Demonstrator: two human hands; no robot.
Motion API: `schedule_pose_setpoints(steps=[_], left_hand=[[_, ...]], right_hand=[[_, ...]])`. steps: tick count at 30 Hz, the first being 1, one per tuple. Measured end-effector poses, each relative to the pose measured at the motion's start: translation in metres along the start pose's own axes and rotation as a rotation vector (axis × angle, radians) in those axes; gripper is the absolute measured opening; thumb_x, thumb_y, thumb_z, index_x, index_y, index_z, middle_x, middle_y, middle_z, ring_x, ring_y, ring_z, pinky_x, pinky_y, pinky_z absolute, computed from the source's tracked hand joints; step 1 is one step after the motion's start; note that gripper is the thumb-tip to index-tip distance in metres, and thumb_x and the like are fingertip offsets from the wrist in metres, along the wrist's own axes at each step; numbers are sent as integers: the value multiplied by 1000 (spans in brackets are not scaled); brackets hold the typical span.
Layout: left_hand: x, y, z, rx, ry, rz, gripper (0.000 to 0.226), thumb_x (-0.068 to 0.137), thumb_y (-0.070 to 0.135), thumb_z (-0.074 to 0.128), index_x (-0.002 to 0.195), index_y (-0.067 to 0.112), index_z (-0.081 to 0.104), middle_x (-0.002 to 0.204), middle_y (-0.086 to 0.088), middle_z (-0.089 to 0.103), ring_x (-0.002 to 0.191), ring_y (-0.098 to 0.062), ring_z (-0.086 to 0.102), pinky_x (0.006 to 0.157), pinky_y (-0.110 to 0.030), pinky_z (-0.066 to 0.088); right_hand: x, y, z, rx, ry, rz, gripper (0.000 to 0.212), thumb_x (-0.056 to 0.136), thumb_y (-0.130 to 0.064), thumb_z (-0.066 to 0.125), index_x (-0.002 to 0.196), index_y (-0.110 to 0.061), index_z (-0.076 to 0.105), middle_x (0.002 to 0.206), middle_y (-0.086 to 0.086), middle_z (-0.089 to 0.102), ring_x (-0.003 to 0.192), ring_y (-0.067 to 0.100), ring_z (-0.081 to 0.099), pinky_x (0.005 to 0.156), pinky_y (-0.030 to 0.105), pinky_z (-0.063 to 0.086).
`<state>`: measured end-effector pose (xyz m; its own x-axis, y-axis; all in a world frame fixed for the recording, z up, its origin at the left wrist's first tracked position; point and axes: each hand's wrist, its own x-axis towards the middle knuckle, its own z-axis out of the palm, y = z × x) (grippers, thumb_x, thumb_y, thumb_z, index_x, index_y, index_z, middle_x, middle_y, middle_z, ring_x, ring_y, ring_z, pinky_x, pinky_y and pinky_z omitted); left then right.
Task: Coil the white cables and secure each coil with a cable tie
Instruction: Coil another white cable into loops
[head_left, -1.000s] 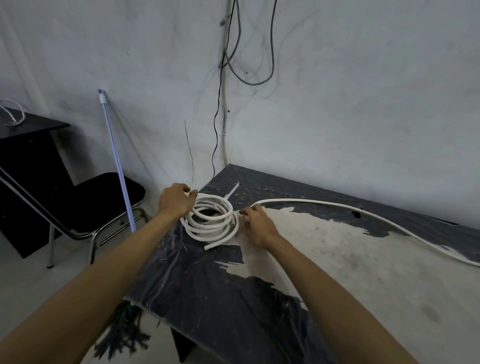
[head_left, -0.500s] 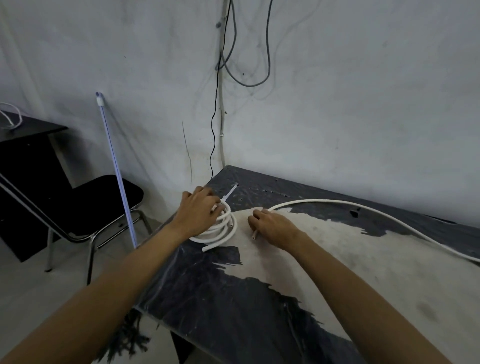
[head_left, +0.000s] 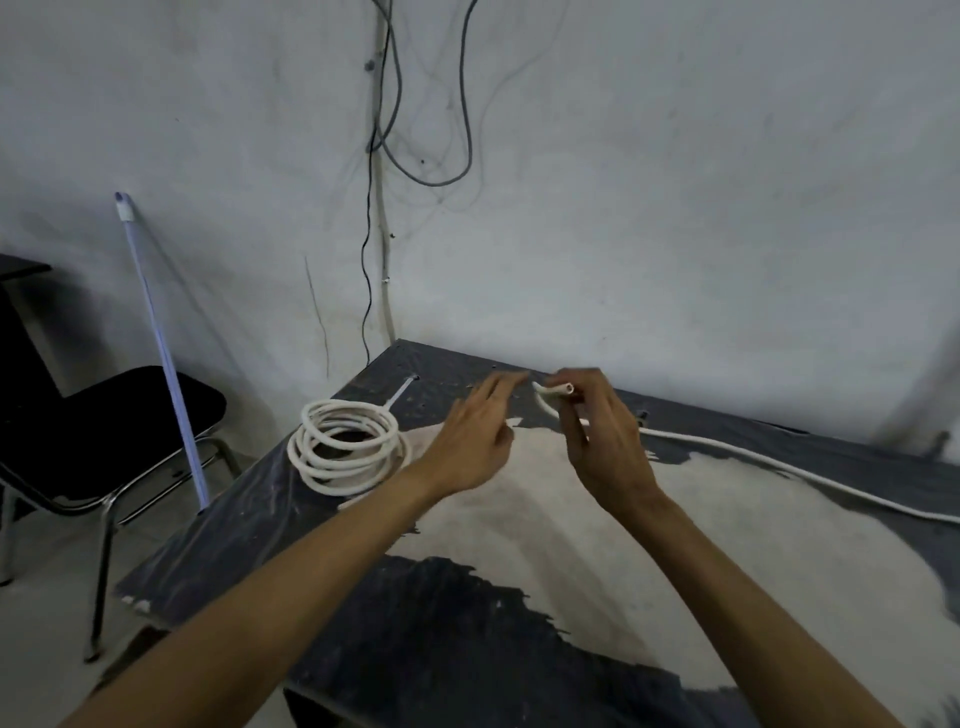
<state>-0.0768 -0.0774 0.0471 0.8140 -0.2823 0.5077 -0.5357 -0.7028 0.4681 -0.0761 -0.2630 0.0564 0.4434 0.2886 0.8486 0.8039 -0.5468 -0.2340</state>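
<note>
Though coiled (head_left: 345, 447), round white tubing.

The bench (head_left: 467, 649) has a dark top with a large, pale worn patch across its middle; one corner meets the wall. A coiled white cable (head_left: 345, 449) lies flat on the dark area near that corner, to the left of the left-hand fingers (head_left: 493, 395) and apart from them. A thin white strip (head_left: 402, 393), possibly a cable tie, lies just beyond the coil. A loose white cable (head_left: 779, 465) runs along the bench surface from below the right-hand fingers (head_left: 576, 402) toward the right edge.
</note>
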Motion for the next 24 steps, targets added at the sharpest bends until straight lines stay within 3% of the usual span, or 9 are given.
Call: schedule_pose_setpoints(steps=[3,6,8,10,12,14,17,20,24], left_hand=[[12,44,12,-183,70,91,38,104,24,42,142,25,38,137,4,52,122,-15,52,100,-34,36],[25,86,12,-382,262,130,27,107,33,34,116,12,49,90,-1,62,74,-16,60,66,-29,48],[32,106,10,-423,350,148,31,106,33,34,102,5,47,72,-10,58,58,-22,55,53,-36,48],[39,122,7,-442,423,150,31,106,35,34,95,8,44,67,-10,54,53,-24,52,51,-43,47],[46,138,2,-501,456,117,25,105,30,37,86,15,43,63,-1,50,49,-19,47,47,-42,44],[55,151,-7,-600,447,68,27,101,20,41,75,14,41,57,7,45,50,-14,39,49,-35,35],[60,172,-27,-760,344,43,34,93,26,42,63,12,36,55,-1,35,49,-10,30,48,-21,27],[59,187,-43,-775,267,3,58,102,44,43,58,7,31,58,-12,26,47,-11,25,43,-18,23],[62,182,-62,-757,238,-94,57,105,42,39,59,8,40,48,-3,37,37,-6,27,39,-16,22]], right_hand=[[8,-15,-26,-33,86,-29,16,99,-9,58,115,-9,55,115,10,57,102,10,55,91,13,45],[12,-25,-51,19,209,87,20,99,-9,63,117,-9,58,120,8,54,99,9,56,87,14,47],[10,-21,-68,158,359,267,18,103,-17,58,121,-20,56,120,3,54,96,14,60,81,31,56],[3,-7,-77,253,406,442,15,107,-28,49,121,-34,52,117,-2,55,96,19,60,73,50,59],[-12,11,-78,200,241,488,18,108,-35,47,125,-33,52,119,-4,57,101,17,61,79,53,58],[-32,22,-74,83,-89,472,34,107,-47,42,134,-30,50,130,-8,57,111,7,59,95,48,53],[-58,23,-63,-80,-501,402,51,106,-60,27,139,-30,50,136,-8,55,120,8,54,102,46,46],[-75,18,-58,11,-510,392,49,108,-53,25,116,-23,64,111,-5,66,100,11,61,90,45,50],[-100,13,-69,154,-449,458,61,107,-57,25,83,-21,68,66,-11,64,65,10,64,69,34,54]])
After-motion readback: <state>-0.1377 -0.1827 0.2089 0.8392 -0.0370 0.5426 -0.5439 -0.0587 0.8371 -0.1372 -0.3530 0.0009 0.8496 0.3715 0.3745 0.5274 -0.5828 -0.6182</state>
